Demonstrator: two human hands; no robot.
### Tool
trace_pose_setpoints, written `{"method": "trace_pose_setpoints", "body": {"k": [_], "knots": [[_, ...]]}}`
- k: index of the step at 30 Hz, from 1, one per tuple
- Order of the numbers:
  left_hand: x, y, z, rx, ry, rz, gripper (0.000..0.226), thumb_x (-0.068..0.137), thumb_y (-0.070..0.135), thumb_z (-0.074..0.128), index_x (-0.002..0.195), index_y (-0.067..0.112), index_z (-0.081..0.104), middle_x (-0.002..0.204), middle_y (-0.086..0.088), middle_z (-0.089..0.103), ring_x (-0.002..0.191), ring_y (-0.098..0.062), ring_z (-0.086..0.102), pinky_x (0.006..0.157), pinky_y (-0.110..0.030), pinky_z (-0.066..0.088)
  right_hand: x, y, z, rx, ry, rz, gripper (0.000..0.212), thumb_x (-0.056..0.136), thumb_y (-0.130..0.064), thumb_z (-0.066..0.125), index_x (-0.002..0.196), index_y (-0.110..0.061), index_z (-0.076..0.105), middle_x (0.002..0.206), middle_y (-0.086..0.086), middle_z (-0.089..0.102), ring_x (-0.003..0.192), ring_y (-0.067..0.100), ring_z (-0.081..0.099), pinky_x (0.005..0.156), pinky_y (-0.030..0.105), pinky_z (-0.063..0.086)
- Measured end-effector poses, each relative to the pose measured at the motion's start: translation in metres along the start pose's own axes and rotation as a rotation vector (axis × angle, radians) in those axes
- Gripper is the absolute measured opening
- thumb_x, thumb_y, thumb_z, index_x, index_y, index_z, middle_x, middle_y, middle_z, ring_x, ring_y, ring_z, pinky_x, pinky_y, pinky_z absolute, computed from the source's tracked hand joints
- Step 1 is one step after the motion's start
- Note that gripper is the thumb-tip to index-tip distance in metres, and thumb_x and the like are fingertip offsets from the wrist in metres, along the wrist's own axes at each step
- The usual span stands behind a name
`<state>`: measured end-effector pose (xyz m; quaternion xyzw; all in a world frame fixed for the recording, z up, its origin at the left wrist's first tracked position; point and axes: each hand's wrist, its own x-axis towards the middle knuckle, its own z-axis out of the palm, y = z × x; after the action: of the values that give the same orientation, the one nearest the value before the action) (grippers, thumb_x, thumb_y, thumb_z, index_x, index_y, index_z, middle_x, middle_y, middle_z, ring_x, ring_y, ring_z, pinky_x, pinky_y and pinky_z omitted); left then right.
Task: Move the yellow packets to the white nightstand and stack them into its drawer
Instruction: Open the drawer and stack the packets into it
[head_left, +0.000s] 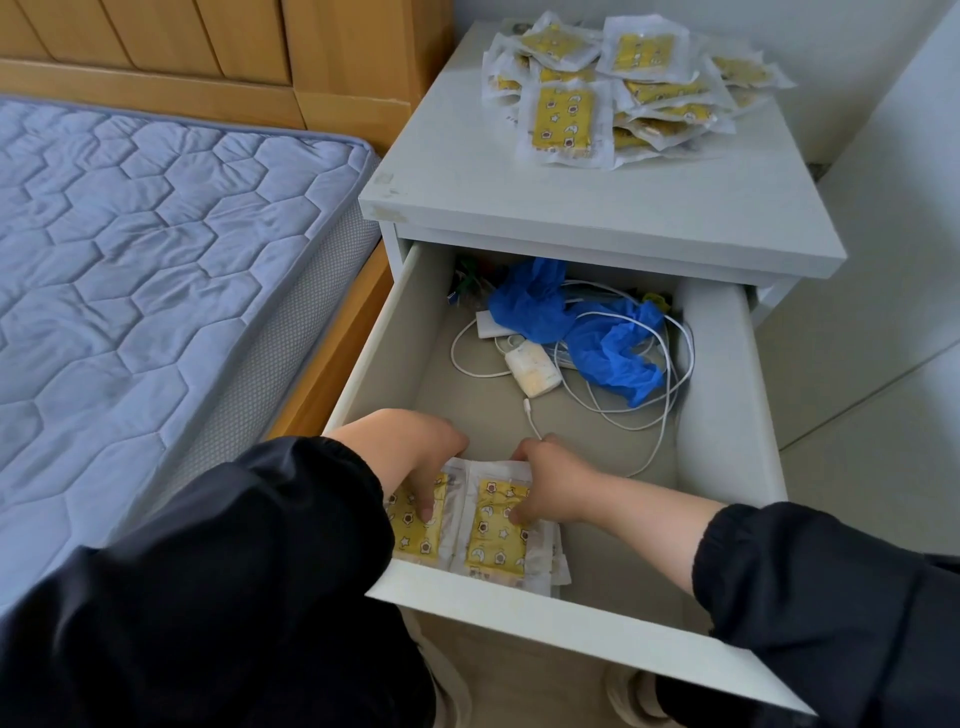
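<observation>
L hand (410, 457) fingers bent onto left yellow-packet stack (413, 540), grip unclear, R hand (553, 480) pinching right yellow-packet stack (493, 545) at drawer (571, 618) front, so slick wrappers could slide askew or charger cable (535, 423) snag R fingers.

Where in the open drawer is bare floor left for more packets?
Free: drawer floor right of the packet stacks, up to the right wall, and behind the left hand. Crowded: the back, with white cables, charger and blue gloves.
</observation>
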<state>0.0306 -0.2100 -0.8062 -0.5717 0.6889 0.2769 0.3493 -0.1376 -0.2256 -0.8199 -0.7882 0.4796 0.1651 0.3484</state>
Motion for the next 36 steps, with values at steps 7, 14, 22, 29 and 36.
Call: {"method": "trace_pose_setpoints", "body": {"k": [7,14,22,29,36], "knots": [[-0.001,0.000,-0.002,0.029,0.027,-0.014,0.077,0.071,0.037,0.083,0.133,0.015,0.044,0.128,-0.005,0.051,0.116,-0.025,0.052,0.095,-0.036,0.046,-0.013,0.009,-0.001,0.316,-0.168,0.352,0.069,0.080,-0.035,0.076,0.132,-0.005,0.042,0.121,0.018,0.058,0.098,0.030,0.065,0.081,0.041,0.057],[0.003,-0.001,0.002,-0.026,0.004,-0.035,0.071,0.072,0.035,0.082,0.131,0.015,0.045,0.127,-0.004,0.054,0.114,-0.025,0.053,0.096,-0.036,0.047,-0.021,0.005,0.013,0.435,-0.171,0.324,0.046,0.082,-0.022,0.074,0.121,-0.006,0.056,0.114,0.017,0.064,0.097,0.034,0.067,0.079,0.047,0.057],[0.003,-0.003,-0.001,-0.072,0.003,-0.031,0.063,0.074,0.034,0.080,0.125,0.014,0.049,0.122,-0.003,0.056,0.111,-0.025,0.055,0.090,-0.035,0.047,-0.024,0.006,0.012,0.459,-0.229,0.308,0.030,0.084,-0.019,0.072,0.108,-0.009,0.058,0.098,0.014,0.065,0.081,0.030,0.065,0.078,0.045,0.057],[0.005,0.002,-0.002,-0.287,0.152,0.068,0.035,0.095,0.030,0.055,0.129,0.022,0.053,0.127,0.000,0.058,0.110,-0.019,0.056,0.093,-0.033,0.047,-0.030,0.003,0.008,0.338,-0.209,0.210,0.043,0.088,-0.026,0.068,0.127,-0.011,0.055,0.128,0.008,0.060,0.116,0.025,0.058,0.096,0.035,0.048],[0.009,0.013,0.001,-0.218,0.152,0.145,0.040,0.084,0.035,0.070,0.120,0.021,0.058,0.115,0.001,0.061,0.099,-0.018,0.056,0.080,-0.030,0.045,-0.025,0.007,0.017,0.384,-0.307,0.262,0.031,0.089,-0.036,0.064,0.109,-0.015,0.052,0.100,0.013,0.063,0.070,0.025,0.063,0.066,0.040,0.056]]}}
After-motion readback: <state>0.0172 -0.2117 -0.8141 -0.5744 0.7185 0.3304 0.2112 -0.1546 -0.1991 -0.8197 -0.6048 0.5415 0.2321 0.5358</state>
